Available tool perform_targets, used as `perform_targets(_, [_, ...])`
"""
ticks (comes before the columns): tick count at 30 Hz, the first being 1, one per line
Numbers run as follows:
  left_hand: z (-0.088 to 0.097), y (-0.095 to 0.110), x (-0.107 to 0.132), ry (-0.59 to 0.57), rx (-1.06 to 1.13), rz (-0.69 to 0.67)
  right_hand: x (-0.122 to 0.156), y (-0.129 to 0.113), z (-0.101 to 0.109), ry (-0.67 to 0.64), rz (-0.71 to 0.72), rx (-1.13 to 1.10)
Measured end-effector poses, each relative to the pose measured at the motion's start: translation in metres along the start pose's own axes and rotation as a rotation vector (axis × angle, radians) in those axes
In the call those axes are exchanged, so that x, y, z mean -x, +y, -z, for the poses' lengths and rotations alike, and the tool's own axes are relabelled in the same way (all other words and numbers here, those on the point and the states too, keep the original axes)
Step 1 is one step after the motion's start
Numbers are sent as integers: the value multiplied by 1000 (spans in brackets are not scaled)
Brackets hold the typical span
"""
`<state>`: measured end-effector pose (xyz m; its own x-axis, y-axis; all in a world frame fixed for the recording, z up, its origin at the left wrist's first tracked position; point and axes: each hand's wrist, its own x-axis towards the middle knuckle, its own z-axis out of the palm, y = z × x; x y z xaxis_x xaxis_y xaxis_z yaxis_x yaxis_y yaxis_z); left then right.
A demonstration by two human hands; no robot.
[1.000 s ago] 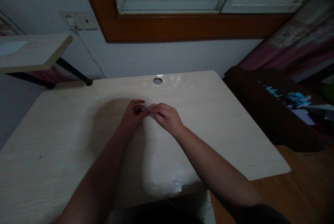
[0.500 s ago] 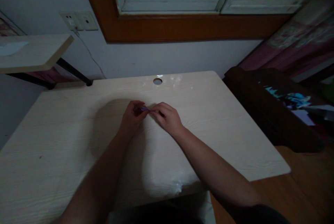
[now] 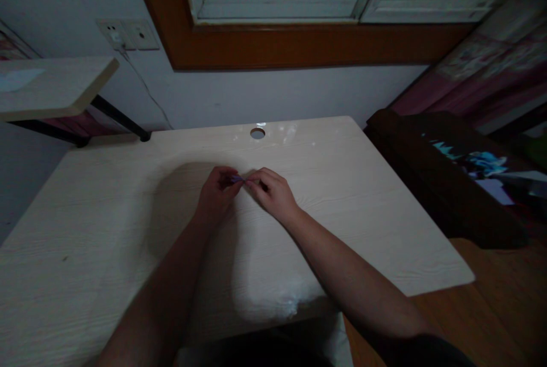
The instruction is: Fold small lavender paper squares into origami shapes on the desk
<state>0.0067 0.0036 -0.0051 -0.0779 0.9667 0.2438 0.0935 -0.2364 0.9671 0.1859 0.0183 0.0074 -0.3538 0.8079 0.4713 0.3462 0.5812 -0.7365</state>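
Observation:
My left hand [image 3: 216,190] is closed, its fingertips pinching a small, thin purple item [image 3: 236,179] whose kind I cannot make out. Close against it on the right, my right hand [image 3: 273,189] is also closed, with thumb and forefinger pressed together at the item's right end. The two sets of fingertips nearly meet over the middle of the pale wooden table [image 3: 342,196]. Most of the purple item is hidden by the fingers.
A round cable hole [image 3: 257,134] lies near the table's back edge. At the back left a raised shelf [image 3: 55,90] stands on black legs. A white cable [image 3: 147,90] hangs from the wall socket [image 3: 127,34]. Dark furniture with scattered items [image 3: 487,163] stands at the right.
The fingertips have shifted very slightly, and less of the purple item shows at the right hand's fingers. Both hands stay in the same place.

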Motion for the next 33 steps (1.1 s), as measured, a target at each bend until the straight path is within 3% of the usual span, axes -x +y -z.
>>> perform_targets(13, [-1, -2, 0, -3, -7, 14, 0, 8, -3, 19, -169, -189])
perform_targets(23, [2, 5, 2, -110, -159, 18, -1, 6, 0, -24, -51, -85])
perform_targets(33, [4, 5, 2, -71, -274, -6, -1, 5, 0, 0, -32, -102])
